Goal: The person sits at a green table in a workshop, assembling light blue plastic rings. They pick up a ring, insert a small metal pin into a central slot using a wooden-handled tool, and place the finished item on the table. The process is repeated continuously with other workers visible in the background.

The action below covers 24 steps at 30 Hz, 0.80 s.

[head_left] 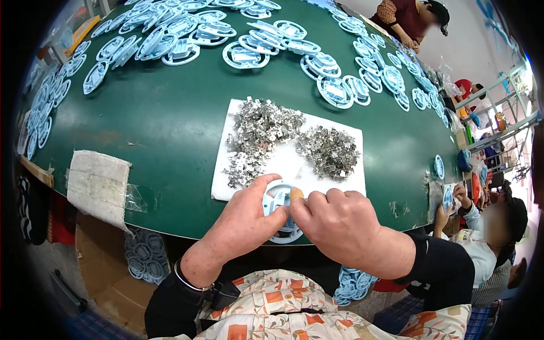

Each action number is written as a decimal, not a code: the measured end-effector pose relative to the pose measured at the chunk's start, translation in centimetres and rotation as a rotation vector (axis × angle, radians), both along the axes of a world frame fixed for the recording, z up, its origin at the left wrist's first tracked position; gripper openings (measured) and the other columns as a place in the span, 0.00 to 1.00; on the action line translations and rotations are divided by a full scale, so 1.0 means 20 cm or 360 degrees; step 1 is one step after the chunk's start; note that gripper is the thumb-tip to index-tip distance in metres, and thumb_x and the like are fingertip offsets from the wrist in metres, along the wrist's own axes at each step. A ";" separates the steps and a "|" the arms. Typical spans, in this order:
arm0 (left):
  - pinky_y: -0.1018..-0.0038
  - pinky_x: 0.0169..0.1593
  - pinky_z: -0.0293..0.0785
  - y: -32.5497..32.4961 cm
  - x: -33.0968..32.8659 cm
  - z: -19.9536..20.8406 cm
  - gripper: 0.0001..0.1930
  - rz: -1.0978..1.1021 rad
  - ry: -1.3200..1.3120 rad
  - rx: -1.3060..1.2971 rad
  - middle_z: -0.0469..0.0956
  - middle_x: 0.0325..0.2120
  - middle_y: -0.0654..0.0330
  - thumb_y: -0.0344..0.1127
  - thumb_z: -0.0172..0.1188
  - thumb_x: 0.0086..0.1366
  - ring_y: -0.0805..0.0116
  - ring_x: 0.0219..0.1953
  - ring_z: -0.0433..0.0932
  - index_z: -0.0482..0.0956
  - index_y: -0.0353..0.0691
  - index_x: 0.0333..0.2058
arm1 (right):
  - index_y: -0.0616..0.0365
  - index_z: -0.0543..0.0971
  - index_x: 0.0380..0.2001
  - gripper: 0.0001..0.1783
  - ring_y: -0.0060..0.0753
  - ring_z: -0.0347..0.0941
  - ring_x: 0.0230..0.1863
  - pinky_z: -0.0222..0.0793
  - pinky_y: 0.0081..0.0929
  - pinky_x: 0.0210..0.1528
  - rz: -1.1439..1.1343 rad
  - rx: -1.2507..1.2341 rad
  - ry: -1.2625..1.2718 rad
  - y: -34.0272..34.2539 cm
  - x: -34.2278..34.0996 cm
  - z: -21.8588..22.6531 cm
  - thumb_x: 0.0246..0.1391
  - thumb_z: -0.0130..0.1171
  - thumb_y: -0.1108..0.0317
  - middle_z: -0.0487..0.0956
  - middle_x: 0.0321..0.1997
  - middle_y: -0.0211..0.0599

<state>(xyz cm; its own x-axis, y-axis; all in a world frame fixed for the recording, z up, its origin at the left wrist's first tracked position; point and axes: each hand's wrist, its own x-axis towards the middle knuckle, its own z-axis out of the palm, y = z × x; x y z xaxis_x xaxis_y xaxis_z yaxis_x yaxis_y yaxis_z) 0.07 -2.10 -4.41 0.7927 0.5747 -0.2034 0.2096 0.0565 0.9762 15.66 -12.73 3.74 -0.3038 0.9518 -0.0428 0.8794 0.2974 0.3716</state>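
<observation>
Green surface (164, 130), blue oval frame (276, 195) at six o'clock

The left hand (246, 212) curls around the frame; the right hand (340, 224) is folded, thumb against it, any grip hidden. Beyond, at twelve, metal pieces (263, 127) lie on a white board (283, 161); farther, more frames (245, 56) spread from ten to two.

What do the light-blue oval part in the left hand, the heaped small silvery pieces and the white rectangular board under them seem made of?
Light-blue oval part: likely hard plastic, smooth, with even colour and moulded-looking shapes. Small silvery pieces: probably metal, shiny, given bright glints. White rectangular board: possibly foam, matte and evenly pale, though its look leaves that open.
</observation>
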 end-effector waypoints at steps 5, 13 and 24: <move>0.72 0.35 0.80 -0.02 0.00 0.02 0.29 -0.0023 -0.0053 -0.0167 0.82 0.36 0.52 0.34 0.62 0.64 0.71 0.33 0.82 0.66 0.29 0.61 | 0.54 0.76 0.31 0.09 0.29 0.77 0.21 0.72 0.29 0.21 -0.0017 -0.0077 0.0330 0.02 0.08 0.07 0.44 0.63 0.68 0.73 0.22 0.27; 0.79 0.43 0.80 -0.05 -0.05 0.07 0.30 -0.0179 -0.0517 -0.0595 0.76 0.50 0.58 0.28 0.59 0.69 0.76 0.46 0.78 0.59 0.35 0.67 | 0.62 0.79 0.50 0.18 0.12 0.70 0.27 0.67 0.19 0.30 -0.1111 -0.0075 0.2690 -0.21 0.14 -0.17 0.61 0.67 0.64 0.78 0.27 0.23; 0.75 0.46 0.76 -0.20 0.00 0.17 0.28 -0.0325 -0.0065 0.0852 0.76 0.47 0.51 0.25 0.53 0.65 0.71 0.44 0.78 0.65 0.31 0.64 | 0.60 0.78 0.45 0.13 0.06 0.60 0.23 0.53 0.11 0.23 -0.0999 -0.0344 0.3234 -0.33 0.13 -0.17 0.70 0.56 0.60 0.71 0.27 0.16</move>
<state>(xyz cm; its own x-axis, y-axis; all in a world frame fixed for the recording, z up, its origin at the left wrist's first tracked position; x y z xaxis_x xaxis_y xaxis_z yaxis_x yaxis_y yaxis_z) 0.10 -6.11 -1.02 0.8996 0.4235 0.1069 0.1257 -0.4854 0.8652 18.26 -19.36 0.26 0.2174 0.9456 -0.2421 -0.1136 -0.2219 -0.9684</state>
